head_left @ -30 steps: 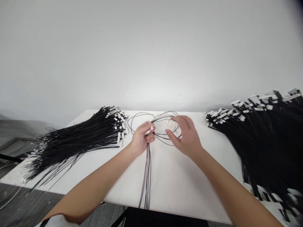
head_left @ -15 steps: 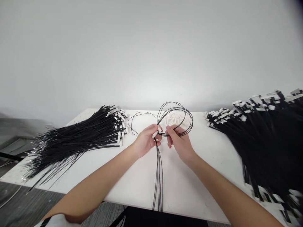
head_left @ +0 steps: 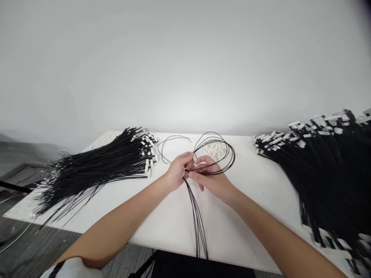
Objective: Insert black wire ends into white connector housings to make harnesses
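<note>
Several thin black wires (head_left: 232, 156) curve in a loop to the right above the white table, and their other length hangs down past its front edge. My left hand (head_left: 177, 172) is closed around the white connectors of these wires; one white connector (head_left: 195, 158) shows at its fingertips. Pressed close to it, my right hand (head_left: 213, 179) pinches the lower strands of the loop between thumb and fingers, near where they enter a connector. The fingers partly hide the connector ends. Behind the loop lies a pile of loose white connectors (head_left: 216, 148).
A large bundle of black wires with white connectors (head_left: 101, 166) lies on the left of the table (head_left: 162, 216). On the right, a bigger heap of connectored black wires (head_left: 327, 181) hangs over the edge. A loose thin wire (head_left: 162, 144) curls behind my left hand. A wall stands behind.
My right hand has shifted left, against my left hand, bringing the lower strands of the loop with it. The loop has tilted lower and the hanging wires now slant to the right.
</note>
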`<state>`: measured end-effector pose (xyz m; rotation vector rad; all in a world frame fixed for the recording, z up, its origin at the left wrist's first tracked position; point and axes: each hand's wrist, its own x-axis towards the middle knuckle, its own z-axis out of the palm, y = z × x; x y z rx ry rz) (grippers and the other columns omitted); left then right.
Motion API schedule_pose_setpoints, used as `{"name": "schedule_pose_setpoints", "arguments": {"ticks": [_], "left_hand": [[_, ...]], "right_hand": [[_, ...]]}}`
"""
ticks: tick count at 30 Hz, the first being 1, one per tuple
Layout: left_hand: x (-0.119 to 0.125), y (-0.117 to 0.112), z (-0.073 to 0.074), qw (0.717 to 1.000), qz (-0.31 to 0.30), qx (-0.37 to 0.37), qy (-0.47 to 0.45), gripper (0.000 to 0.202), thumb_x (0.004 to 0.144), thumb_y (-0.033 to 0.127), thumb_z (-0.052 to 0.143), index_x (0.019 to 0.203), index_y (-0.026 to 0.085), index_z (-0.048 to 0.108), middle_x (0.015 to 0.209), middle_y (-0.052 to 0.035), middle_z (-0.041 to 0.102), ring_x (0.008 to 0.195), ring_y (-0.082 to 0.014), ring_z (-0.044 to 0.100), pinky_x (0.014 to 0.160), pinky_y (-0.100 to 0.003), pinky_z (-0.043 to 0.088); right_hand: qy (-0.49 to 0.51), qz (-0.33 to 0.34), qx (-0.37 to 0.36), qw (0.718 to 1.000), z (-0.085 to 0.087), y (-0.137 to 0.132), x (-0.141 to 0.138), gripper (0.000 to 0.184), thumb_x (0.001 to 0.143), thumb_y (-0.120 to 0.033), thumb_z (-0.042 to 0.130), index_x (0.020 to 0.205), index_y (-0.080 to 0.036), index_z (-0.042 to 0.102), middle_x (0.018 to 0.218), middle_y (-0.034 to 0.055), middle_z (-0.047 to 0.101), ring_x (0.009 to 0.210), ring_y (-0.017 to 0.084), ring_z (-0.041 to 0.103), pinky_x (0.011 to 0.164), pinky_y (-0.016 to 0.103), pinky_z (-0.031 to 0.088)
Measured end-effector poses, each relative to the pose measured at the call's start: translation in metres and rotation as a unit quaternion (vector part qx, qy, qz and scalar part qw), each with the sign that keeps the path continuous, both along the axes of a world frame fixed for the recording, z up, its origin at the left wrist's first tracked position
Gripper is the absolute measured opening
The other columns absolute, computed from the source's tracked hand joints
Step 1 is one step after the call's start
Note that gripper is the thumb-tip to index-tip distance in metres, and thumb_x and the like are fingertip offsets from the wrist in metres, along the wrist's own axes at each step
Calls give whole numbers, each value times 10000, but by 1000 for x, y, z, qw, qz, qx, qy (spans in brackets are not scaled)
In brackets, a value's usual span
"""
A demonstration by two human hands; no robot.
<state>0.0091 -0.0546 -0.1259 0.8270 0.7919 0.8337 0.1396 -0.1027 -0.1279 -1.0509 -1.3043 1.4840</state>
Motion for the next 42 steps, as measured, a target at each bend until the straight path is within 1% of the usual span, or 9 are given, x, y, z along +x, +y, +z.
{"name": "schedule_pose_setpoints", "arguments": {"ticks": [5,9,19,23,26,29,32,35,42], "left_hand": [[-2,2,1,999,16,24,-20,200,781,350,533,722,166,481,438,65,216,357,-57,258,354,-183,178],[-3,3,0,999,28,29,-20,188,789,350,521,745,173,480,447,59,196,380,-61,242,358,-189,132],[1,-2,0,999,30,37,-21,201,788,343,526,732,165,452,451,59,221,386,-53,233,367,-187,118],[0,-1,0,998,39,46,-22,187,793,329,520,733,164,454,443,61,226,381,-53,241,366,-179,141],[-1,1,1,997,48,45,-30,178,795,331,515,741,170,460,444,66,223,369,-57,243,365,-182,201],[-2,3,3,997,60,35,-36,179,782,328,533,738,167,466,450,69,215,361,-57,249,366,-188,229],[-4,6,4,995,80,16,-52,202,763,333,567,736,160,468,461,74,213,368,-49,256,380,-185,242],[-6,11,4,992,104,-11,-73,225,751,332,587,715,160,445,463,80,202,364,-42,236,392,-190,253],[-9,18,-1,986,133,-46,-87,238,736,316,600,710,165,418,488,82,213,347,-34,227,388,-198,223]], "right_hand": [[-113,56,11,992,-3,-4,-3,167,761,-333,542,761,-173,493,750,-6,523,519,52,430,434,177,356],[-144,66,39,987,-5,-6,-6,217,817,-328,456,679,-161,455,768,-10,528,535,44,402,470,182,335],[-188,81,100,974,-2,-13,-8,225,871,-308,338,696,-169,362,634,-30,374,547,64,335,491,199,284],[-181,61,84,978,-2,-12,-9,210,881,-326,322,785,-181,441,639,-30,358,534,64,303,475,197,262],[-148,73,16,986,-2,-8,-6,217,874,-378,353,917,-203,474,611,-38,327,498,64,309,442,191,280],[-100,125,-56,985,6,-4,3,226,846,-413,427,828,-188,445,580,-52,300,467,55,298,425,189,318],[-82,197,-59,975,21,-1,19,260,806,-383,524,723,-172,397,560,-59,336,469,43,331,454,180,332],[-49,242,-29,969,34,-1,34,219,779,-341,585,757,-161,462,565,-52,427,483,41,391,484,176,333],[195,79,47,976,46,5,55,318,851,-403,371,875,-150,561,760,48,542,611,156,557,545,311,445]]}}
